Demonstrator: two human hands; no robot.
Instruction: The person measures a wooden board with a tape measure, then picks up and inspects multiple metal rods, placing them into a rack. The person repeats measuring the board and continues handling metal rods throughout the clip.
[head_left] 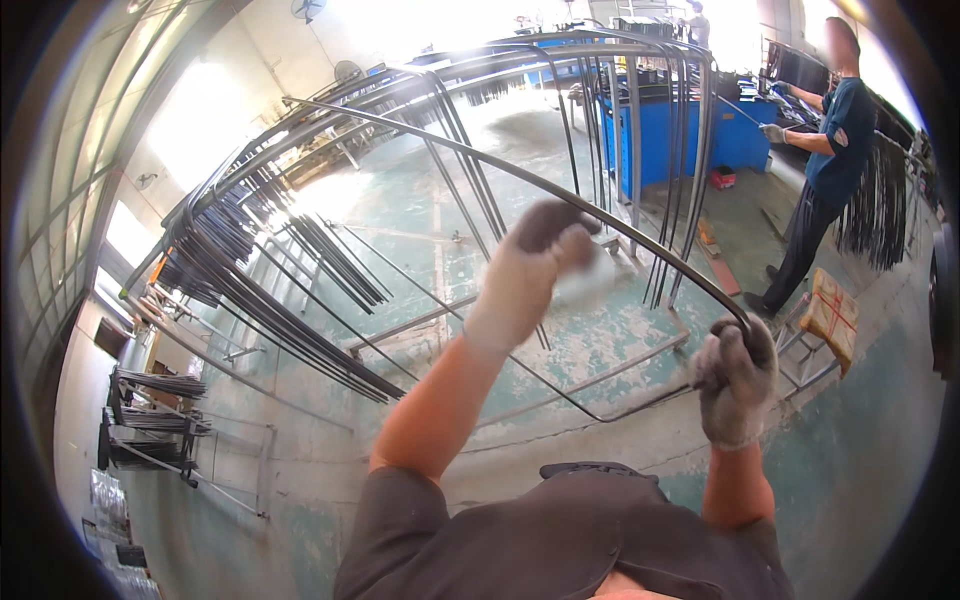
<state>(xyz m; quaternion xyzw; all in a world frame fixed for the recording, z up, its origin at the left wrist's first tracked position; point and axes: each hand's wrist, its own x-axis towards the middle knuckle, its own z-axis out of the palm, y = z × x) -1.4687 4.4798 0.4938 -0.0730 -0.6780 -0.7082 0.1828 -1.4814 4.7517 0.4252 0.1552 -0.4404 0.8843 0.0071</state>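
A long dark bent metal bar [480, 157] slants across the view from far left to near right. It turns at my right hand [738, 380], which is gloved and closed around the bend. From there a thinner-looking length runs low to a corner and back toward the far left, giving a U-like outline. My left hand [530, 265], also gloved, is raised just below the middle of the bar. Motion smears its fingers, and whether they touch the bar cannot be told. Beyond my hands stands a metal rack [635, 130] with bent dark bars [465, 150] hanging from it.
More dark bars [270, 320] hang at the left. Past them a low shelf [160, 425] holds bundled bars. At right, a person [840, 140] in gloves holds a thin rod beside blue cabinets [660, 140]. A stool with a tan, taped cushion [828, 318] stands closer.
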